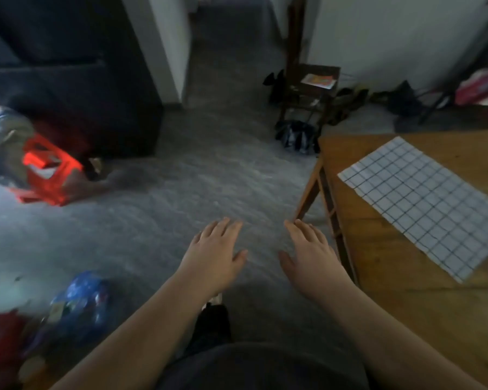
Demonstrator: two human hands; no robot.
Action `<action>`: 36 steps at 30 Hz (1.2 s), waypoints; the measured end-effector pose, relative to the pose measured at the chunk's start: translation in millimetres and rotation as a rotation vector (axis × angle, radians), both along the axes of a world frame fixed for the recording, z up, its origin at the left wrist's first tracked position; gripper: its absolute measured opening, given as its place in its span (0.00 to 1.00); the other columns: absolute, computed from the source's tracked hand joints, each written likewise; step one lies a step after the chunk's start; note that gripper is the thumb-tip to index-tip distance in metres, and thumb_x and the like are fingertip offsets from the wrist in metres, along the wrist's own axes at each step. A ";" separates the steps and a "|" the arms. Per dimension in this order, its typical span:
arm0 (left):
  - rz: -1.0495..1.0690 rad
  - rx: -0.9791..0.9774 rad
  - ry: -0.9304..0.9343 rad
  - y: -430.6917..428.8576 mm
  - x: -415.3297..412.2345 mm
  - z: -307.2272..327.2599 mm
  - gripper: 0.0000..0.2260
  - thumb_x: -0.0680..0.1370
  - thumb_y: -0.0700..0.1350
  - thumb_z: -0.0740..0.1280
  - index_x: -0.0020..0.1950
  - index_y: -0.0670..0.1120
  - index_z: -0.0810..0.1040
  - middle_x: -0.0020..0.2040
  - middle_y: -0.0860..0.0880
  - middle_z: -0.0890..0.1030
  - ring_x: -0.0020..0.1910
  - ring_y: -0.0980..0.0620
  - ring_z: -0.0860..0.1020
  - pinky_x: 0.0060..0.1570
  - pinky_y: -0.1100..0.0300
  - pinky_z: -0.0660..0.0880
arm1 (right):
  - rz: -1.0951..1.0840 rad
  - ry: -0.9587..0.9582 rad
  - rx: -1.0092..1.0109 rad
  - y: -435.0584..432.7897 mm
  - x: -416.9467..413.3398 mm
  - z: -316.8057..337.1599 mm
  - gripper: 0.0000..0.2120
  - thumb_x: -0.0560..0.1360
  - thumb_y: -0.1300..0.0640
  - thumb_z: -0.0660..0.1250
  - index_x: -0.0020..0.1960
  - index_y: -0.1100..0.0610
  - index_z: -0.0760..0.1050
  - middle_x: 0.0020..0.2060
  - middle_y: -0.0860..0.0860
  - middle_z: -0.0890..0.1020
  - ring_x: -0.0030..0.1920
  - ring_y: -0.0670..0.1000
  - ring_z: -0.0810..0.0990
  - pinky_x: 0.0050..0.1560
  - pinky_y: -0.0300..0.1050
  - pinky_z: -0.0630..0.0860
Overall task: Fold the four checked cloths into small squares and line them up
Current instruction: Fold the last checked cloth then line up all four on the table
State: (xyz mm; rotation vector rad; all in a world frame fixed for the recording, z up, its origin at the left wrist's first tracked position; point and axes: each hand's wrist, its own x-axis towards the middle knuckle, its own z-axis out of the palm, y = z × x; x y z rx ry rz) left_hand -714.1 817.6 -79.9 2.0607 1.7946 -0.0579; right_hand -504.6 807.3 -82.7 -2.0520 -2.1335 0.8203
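I hold both bare forearms out in front of me, palms down, side by side with a gap between them. My left hand [214, 253] has straight fingers close together, thumb angled inward. My right hand [310, 256] mirrors it, fingers straight, thumb pointing toward the left. Neither holds anything.

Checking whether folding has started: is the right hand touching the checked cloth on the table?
Apart. Head view: the right hand is over the carpet, with bare table between it and the cloth.

checked cloth [426, 204] cut off right, floor clutter [44, 175] blurred
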 end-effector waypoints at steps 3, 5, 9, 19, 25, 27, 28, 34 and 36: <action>-0.107 0.023 -0.025 63.1 9.3 -1.3 0.29 0.83 0.58 0.58 0.81 0.53 0.54 0.81 0.49 0.58 0.80 0.48 0.55 0.77 0.51 0.56 | -0.131 -0.021 -0.002 39.2 13.7 -1.7 0.34 0.81 0.43 0.61 0.82 0.46 0.50 0.82 0.48 0.53 0.82 0.53 0.47 0.80 0.57 0.54; -0.191 0.026 -0.039 107.5 16.2 -2.9 0.29 0.83 0.58 0.57 0.82 0.52 0.53 0.82 0.49 0.57 0.80 0.48 0.55 0.77 0.50 0.56 | -0.207 -0.030 0.018 64.2 21.0 -3.0 0.34 0.81 0.43 0.61 0.81 0.45 0.50 0.81 0.48 0.54 0.82 0.53 0.48 0.80 0.59 0.55; -0.386 0.021 -0.048 197.2 32.0 -1.2 0.29 0.83 0.59 0.56 0.82 0.53 0.51 0.82 0.49 0.57 0.80 0.48 0.55 0.77 0.49 0.57 | -0.406 -0.015 -0.003 113.8 26.0 4.3 0.33 0.82 0.42 0.59 0.82 0.45 0.49 0.82 0.47 0.52 0.82 0.53 0.46 0.80 0.58 0.52; -0.812 -0.058 -0.054 319.0 143.6 -9.2 0.29 0.83 0.59 0.57 0.82 0.53 0.52 0.82 0.50 0.55 0.81 0.48 0.53 0.78 0.50 0.53 | -0.917 0.024 0.020 160.3 59.0 6.0 0.32 0.81 0.42 0.60 0.81 0.43 0.51 0.81 0.45 0.55 0.81 0.51 0.49 0.79 0.54 0.50; -1.019 -0.105 -0.008 344.8 236.1 -35.1 0.29 0.83 0.59 0.57 0.82 0.52 0.54 0.82 0.48 0.56 0.80 0.47 0.54 0.79 0.49 0.54 | -1.066 0.042 -0.037 150.3 120.4 -13.6 0.32 0.82 0.42 0.60 0.81 0.45 0.52 0.81 0.47 0.57 0.81 0.51 0.51 0.79 0.52 0.52; -1.077 -0.093 -0.001 351.6 268.8 -43.8 0.29 0.83 0.58 0.59 0.81 0.51 0.55 0.81 0.48 0.58 0.80 0.48 0.55 0.78 0.50 0.55 | -1.086 0.058 -0.050 148.7 144.7 -28.5 0.32 0.82 0.43 0.60 0.81 0.47 0.54 0.80 0.48 0.60 0.80 0.51 0.54 0.78 0.52 0.55; -1.104 -0.101 0.001 355.0 283.3 -48.2 0.29 0.83 0.58 0.59 0.81 0.51 0.56 0.81 0.48 0.59 0.80 0.48 0.56 0.78 0.50 0.56 | -1.091 0.070 -0.069 148.6 156.3 -37.1 0.32 0.82 0.43 0.60 0.81 0.48 0.54 0.80 0.48 0.61 0.80 0.51 0.55 0.78 0.51 0.57; -1.183 -0.171 0.107 375.0 353.5 -82.3 0.28 0.83 0.56 0.60 0.81 0.51 0.57 0.80 0.50 0.60 0.79 0.51 0.57 0.78 0.51 0.57 | -1.066 0.109 -0.203 161.9 220.7 -88.8 0.30 0.82 0.42 0.59 0.81 0.48 0.55 0.77 0.49 0.65 0.76 0.52 0.63 0.74 0.53 0.66; -1.180 -0.208 0.139 383.8 371.1 -93.9 0.28 0.83 0.55 0.61 0.81 0.50 0.58 0.80 0.49 0.61 0.79 0.50 0.58 0.77 0.52 0.57 | -1.032 0.094 -0.233 171.7 235.7 -99.9 0.29 0.82 0.43 0.59 0.80 0.49 0.57 0.76 0.50 0.67 0.76 0.53 0.64 0.74 0.53 0.66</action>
